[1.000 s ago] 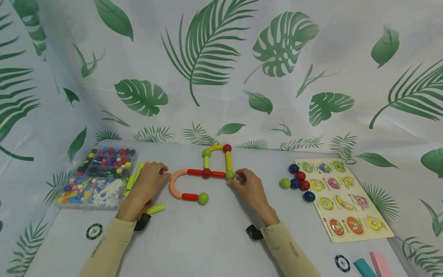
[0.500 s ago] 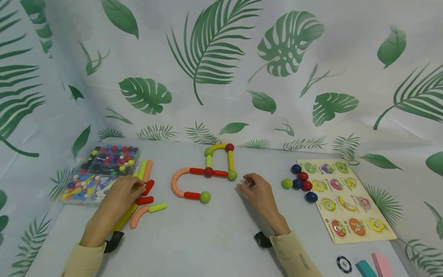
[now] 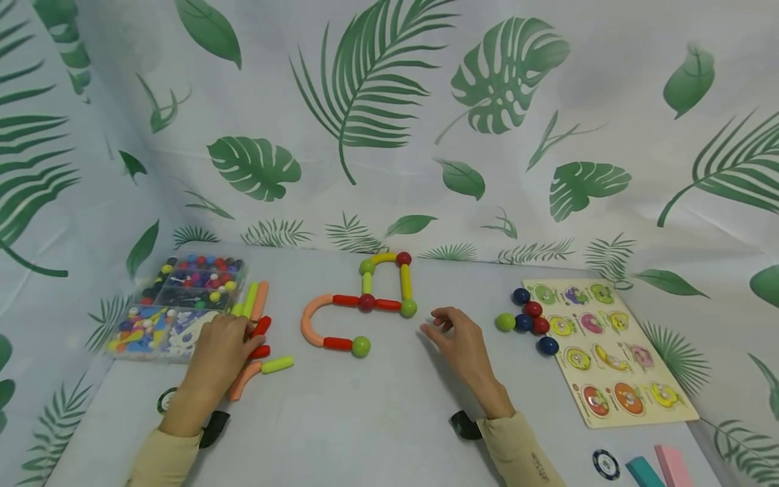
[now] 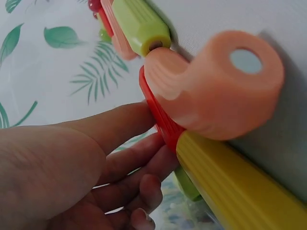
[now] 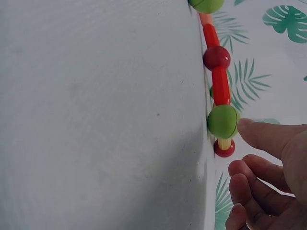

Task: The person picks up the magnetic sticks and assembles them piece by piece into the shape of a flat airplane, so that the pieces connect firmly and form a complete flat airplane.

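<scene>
My left hand (image 3: 220,348) reaches down into a loose pile of toy building rods on the left side of the table. Close at its thumb lie a red rod (image 3: 262,326) and a second red rod (image 4: 168,122). The second one covers the fingertips in the left wrist view, so any grip is hidden. A curved peach rod (image 4: 225,91) and a yellow rod (image 4: 235,177) are beside these. Over the table, my right hand (image 3: 460,345) hovers with relaxed fingers, holding nothing. It is nearest the green ball (image 3: 408,308) of a joined rod-and-ball figure (image 3: 388,305).
Behind the left hand stands a divided bead box (image 3: 161,297). Loose balls (image 3: 523,323) and a fruit puzzle board (image 3: 611,399) are on the right. Pink (image 3: 673,465) and teal blocks (image 3: 644,471) and a poker chip (image 3: 606,465) lie at front right.
My left hand has moved left from beside the figure's peach arc and lowered among the rods. The right hand has drawn slightly away from the figure's green ball.
</scene>
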The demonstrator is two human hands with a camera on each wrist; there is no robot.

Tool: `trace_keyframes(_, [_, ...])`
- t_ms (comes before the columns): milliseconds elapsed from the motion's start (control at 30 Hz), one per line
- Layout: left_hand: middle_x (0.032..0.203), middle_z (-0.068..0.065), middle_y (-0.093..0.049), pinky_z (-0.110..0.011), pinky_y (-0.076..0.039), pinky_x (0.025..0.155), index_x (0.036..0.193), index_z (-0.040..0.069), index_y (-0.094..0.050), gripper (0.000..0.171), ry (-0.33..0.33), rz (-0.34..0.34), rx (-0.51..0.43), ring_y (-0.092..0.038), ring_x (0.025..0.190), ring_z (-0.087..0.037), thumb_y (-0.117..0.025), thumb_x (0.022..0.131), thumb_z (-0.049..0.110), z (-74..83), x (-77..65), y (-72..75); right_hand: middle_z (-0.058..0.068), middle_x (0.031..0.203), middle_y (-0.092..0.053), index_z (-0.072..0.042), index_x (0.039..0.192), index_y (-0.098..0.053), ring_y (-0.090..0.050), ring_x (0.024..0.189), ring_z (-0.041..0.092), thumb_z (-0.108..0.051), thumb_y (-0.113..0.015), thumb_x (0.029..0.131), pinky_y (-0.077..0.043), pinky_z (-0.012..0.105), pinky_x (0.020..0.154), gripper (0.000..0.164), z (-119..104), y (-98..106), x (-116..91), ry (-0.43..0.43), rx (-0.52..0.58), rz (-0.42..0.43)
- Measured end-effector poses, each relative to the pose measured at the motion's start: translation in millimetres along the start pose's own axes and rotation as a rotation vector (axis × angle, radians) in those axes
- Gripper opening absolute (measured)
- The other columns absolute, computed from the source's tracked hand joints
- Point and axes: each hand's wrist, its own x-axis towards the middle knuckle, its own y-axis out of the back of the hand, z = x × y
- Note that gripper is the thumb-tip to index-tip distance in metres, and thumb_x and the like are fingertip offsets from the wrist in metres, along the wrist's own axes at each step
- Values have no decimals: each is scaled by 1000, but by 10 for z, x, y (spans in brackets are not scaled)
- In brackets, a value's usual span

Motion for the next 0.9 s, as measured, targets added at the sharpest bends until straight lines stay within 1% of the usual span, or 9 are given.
trace_keyframes(167, [72,-12,-65,-43,-48,62,81,-2,-72,22,31,5,20,-57,69,-28,-85,82,15,33,12,-16,2,95,-69,-8,114,-70,-61,87,16,-28,-79,90,-49,28,72,32,0,14,-7,6,4,4])
trace_keyframes(233, [70,-12,-64,-42,-47,60,81,-4,-72,23,20,20,39,-57,67,-28,-86,81,15,42,17,-34,3,94,-69,-7,113,-70,-61,86,17,-27,-79,90,-49,28,72,31,0,17,-12,3,8,4])
trace_keyframes(367, [61,-8,-59,-38,-43,55,72,-2,-68,25,-13,50,62,-55,61,-27,-87,79,14,52,27,-73,2,94,-69,-8,113,-70,-60,86,16,-26,-78,91,-49,27,72,30,8,8,-21,-3,15,-3])
trace_keyframes(467, [57,-5,-57,-36,-41,53,66,2,-64,28,-24,65,52,-53,57,-25,-86,80,13,67,33,-89,2,94,-69,-8,113,-71,-60,86,16,-26,-78,91,-48,26,71,30,12,7,-27,-5,15,-6])
trace_keyframes(600, [58,-5,-58,-37,-43,56,68,1,-67,22,-36,96,18,-53,58,-25,-84,79,9,118,50,-97,2,94,-69,-8,113,-71,-60,85,16,-26,-78,91,-48,26,70,29,0,14,-34,-7,14,-4])
trace_keyframes(667, [60,-6,-60,-38,-44,59,72,-1,-70,17,-47,106,3,-54,61,-26,-83,79,7,170,69,-100,2,94,-68,-8,113,-71,-60,85,16,-25,-78,91,-48,26,70,29,-6,20,-35,-11,14,-5])
trace_keyframes(733, [64,-8,-63,-39,-45,63,77,-2,-72,15,-54,111,10,-54,64,-26,-84,79,7,247,93,-100,2,94,-68,-8,113,-71,-60,85,16,-26,-78,91,-48,26,70,29,-12,26,-38,-14,15,-6])
trace_keyframes(833, [70,-10,-68,-40,-46,66,83,-3,-74,18,-76,107,17,-56,68,-26,-87,77,9,391,138,-102,2,94,-68,-8,113,-71,-60,85,16,-26,-78,91,-48,25,70,29,-17,34,-44,-15,18,-7])
trace_keyframes(900, [72,-9,-69,-40,-45,68,84,-2,-75,22,-111,108,28,-56,69,-25,-89,75,12,495,159,-117,2,94,-68,-8,113,-71,-60,85,16,-26,-77,91,-47,25,69,29,-16,36,-48,-12,20,-7])
